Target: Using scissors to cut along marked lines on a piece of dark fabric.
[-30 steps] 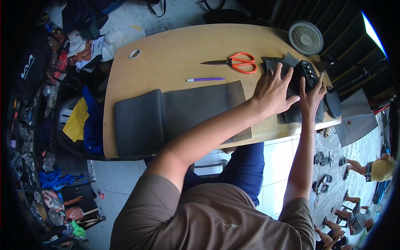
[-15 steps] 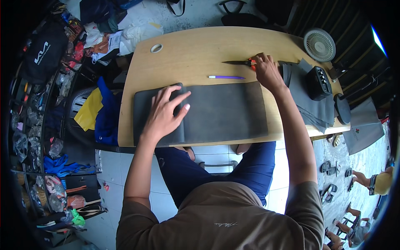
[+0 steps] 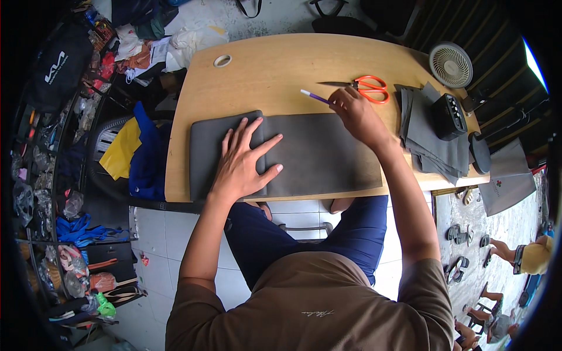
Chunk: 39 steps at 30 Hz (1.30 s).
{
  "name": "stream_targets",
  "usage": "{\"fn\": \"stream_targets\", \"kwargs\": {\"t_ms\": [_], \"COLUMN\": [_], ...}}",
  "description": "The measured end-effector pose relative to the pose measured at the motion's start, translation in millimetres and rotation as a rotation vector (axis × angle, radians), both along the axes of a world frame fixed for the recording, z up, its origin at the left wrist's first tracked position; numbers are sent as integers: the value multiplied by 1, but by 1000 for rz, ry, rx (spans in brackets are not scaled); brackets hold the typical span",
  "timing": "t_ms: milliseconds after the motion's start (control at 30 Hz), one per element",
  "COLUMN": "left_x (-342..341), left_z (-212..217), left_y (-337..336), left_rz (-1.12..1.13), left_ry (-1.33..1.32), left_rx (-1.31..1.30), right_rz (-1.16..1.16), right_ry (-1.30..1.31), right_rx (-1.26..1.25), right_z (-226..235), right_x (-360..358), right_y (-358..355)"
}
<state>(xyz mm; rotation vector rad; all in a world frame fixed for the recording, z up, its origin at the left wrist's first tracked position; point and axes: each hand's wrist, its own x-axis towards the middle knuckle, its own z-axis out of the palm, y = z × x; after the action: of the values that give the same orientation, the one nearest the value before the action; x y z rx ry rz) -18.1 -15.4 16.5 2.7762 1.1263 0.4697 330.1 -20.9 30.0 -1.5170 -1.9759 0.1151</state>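
A dark grey sheet of material (image 3: pixel 328 155) lies along the table's near edge, with a smaller dark grey padded piece (image 3: pixel 203 140) on its left end. My left hand (image 3: pixel 243 158) rests flat across that piece's right edge, fingers spread, fingertips reaching onto the sheet. Above the sheet's far right part, my right hand (image 3: pixel 356 114) pinches a purple pen (image 3: pixel 316 96) by one end; its white tip points left and away. Just beyond that hand, orange-handled scissors (image 3: pixel 371 89) lie on the table, dark blades toward the left.
The wooden table (image 3: pixel 269 64) carries a tape roll (image 3: pixel 222 61) at the far left. On its right are a stack of dark grey sheets (image 3: pixel 430 137), a black box-shaped holder (image 3: pixel 449 117) and a small fan (image 3: pixel 451 65). Crowded shelves (image 3: pixel 58 216) stand left; a person's leg (image 3: pixel 503 248) shows far right.
My right hand has let go of the scissors, moved left and nearer, and picked up the purple pen from the table. My left hand has shifted slightly right, fingers spread wider.
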Motion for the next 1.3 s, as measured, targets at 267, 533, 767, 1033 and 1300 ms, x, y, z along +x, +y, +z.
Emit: {"fn": "stream_targets", "kwargs": {"t_ms": [267, 533, 767, 1033, 1300], "left_x": [14, 30, 33, 35, 35], "left_z": [-3, -6, -10, -9, -16], "left_y": [2, 9, 13, 13, 23], "left_rz": [-8, -33, -53, -20, -48], "left_ry": [-18, 45, 6, 36, 16], "left_rx": [27, 27, 46, 53, 77], "right_rz": [-140, -133, -115, -106, -131], "right_ry": [-198, -148, -60, -89, -39], "right_rx": [-24, -37, -106, -97, -152], "right_z": [-11, -11, -4, -5, -5], "right_x": [-12, 17, 30, 41, 45], "right_y": [-90, -95, -94, -88, -79]}}
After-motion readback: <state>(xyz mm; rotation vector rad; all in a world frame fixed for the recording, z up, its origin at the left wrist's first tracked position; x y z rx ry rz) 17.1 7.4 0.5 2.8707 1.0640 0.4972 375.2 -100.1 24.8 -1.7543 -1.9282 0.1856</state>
